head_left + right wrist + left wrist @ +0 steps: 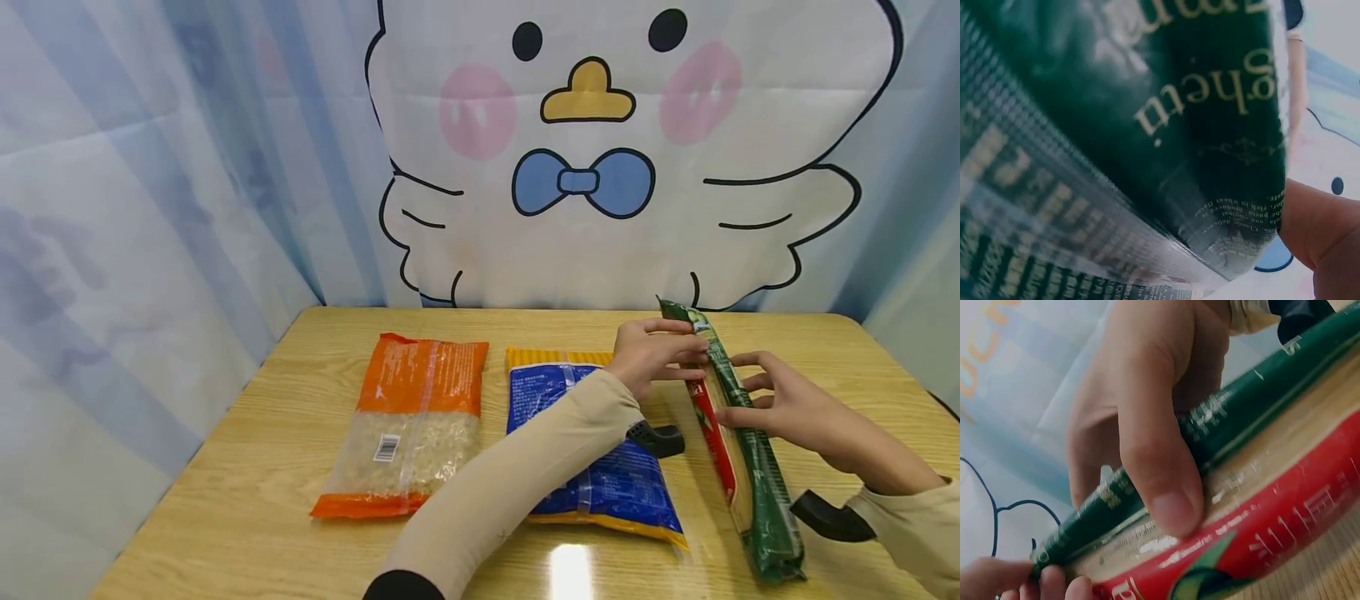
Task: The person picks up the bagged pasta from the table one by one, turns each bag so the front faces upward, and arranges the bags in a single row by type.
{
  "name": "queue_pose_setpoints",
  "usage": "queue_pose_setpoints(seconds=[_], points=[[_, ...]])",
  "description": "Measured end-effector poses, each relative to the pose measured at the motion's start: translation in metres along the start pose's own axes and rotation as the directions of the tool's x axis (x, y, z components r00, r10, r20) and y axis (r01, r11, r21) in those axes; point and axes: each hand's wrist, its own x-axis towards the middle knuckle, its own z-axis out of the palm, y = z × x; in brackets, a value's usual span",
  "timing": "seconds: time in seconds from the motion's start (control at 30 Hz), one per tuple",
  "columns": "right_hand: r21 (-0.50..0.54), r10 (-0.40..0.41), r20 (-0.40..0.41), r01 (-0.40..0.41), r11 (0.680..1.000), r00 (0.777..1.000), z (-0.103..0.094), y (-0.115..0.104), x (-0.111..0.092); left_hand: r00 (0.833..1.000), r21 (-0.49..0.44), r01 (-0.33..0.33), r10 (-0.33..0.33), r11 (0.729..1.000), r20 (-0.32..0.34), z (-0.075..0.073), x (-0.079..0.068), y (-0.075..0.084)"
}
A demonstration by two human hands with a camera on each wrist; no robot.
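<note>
A long green and red spaghetti packet [765,492] with a clear window stands tilted on its narrow side at the right of the table. My left hand [652,354] holds its far end, fingers over the edge. Around the middle of the packet, my right hand [795,408] has its thumb on the window side and its fingers on the other side. In the left wrist view, that thumb [1175,509] presses the window beside the red panel. The packet's green face [1210,144] fills most of the right wrist view, with part of the lettering "ghetti" readable.
Left of the packet lies a blue and yellow bag [622,487], partly under my left forearm. Farther left, an orange bag [420,379] with a clear lower part lies flat on the wooden table [247,467]. A printed curtain [480,242] hangs behind the table.
</note>
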Motion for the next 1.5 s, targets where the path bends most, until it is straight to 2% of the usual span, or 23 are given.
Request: queue_pose_setpoints(seconds=[0.2,0.4,0.53,0.63,0.8,0.97,1.03,1.13,1.33,1.5], points=[[0.046,-0.021,-0.018,0.022,0.999,1.0,-0.005,0.001,-0.002,0.993,0.022,-0.011,0.008,1.0,0.117,-0.01,-0.001,0.001],[0.101,-0.03,-0.031,0.033,0.994,0.999,-0.012,0.005,-0.004,0.99,0.045,-0.001,-0.006,0.999,0.14,-0.014,-0.002,0.002],[0.131,-0.036,-0.024,0.038,0.991,0.999,-0.016,0.01,-0.004,0.984,0.047,0.039,-0.046,0.998,0.173,-0.016,0.0,0.0],[0.144,-0.038,-0.015,0.04,0.989,0.999,-0.017,0.012,-0.004,0.973,0.066,0.1,-0.112,0.993,0.203,-0.019,0.002,-0.004],[0.168,-0.041,0.008,0.039,0.985,0.999,-0.015,0.011,0.0,0.944,0.102,0.198,-0.217,0.975,0.25,-0.025,0.004,-0.012],[0.174,-0.033,-0.001,0.033,0.984,0.999,-0.016,0.011,0.0,0.91,0.088,0.255,-0.27,0.963,0.315,-0.022,0.006,-0.018],[0.18,-0.029,-0.003,0.029,0.983,1.0,-0.016,0.01,0.0,0.903,0.093,0.265,-0.281,0.96,0.325,-0.021,0.006,-0.02],[0.184,-0.026,-0.005,0.026,0.983,1.0,-0.015,0.009,0.002,0.909,0.097,0.259,-0.277,0.961,0.312,-0.021,0.005,-0.022],[0.17,-0.021,-0.017,0.024,0.985,1.0,-0.011,0.004,0.006,0.947,0.062,0.221,-0.229,0.973,0.226,-0.022,0.003,-0.024],[0.156,-0.026,-0.016,0.028,0.987,1.0,-0.01,-0.001,0.007,0.964,0.061,0.187,-0.195,0.981,0.179,-0.022,-0.001,-0.023]])
